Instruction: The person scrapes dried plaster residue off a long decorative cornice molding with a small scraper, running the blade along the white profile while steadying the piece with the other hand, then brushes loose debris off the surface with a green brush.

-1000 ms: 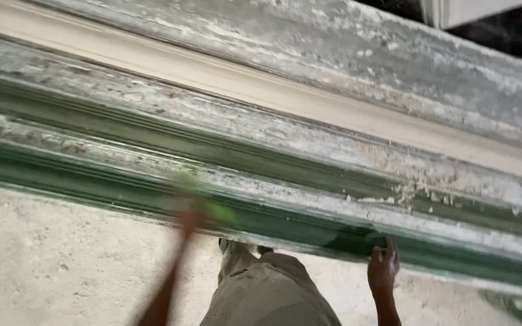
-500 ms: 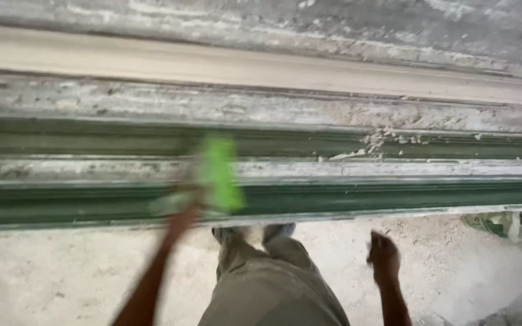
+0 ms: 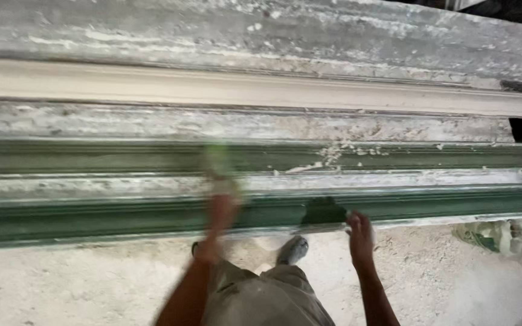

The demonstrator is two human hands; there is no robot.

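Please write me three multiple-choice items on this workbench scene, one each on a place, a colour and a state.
1. Where does the right hand rest?
A. On the front edge of the nearest green mould
B. On the pale cornice strip at the back
C. On the floor

2. What colour is the blurred object in the left hand?
A. Red
B. Light green
C. Black

3. What state is the left hand in?
A. Sharp, lying flat on the bench
B. Motion-blurred, held over the green moulds
C. Out of view

Answers: 1 A, the fingers touch the mould's front lip beside a dark patch. 2 B, a light green smear shows above the hand. 3 B, the hand and forearm are smeared across the mould channels.
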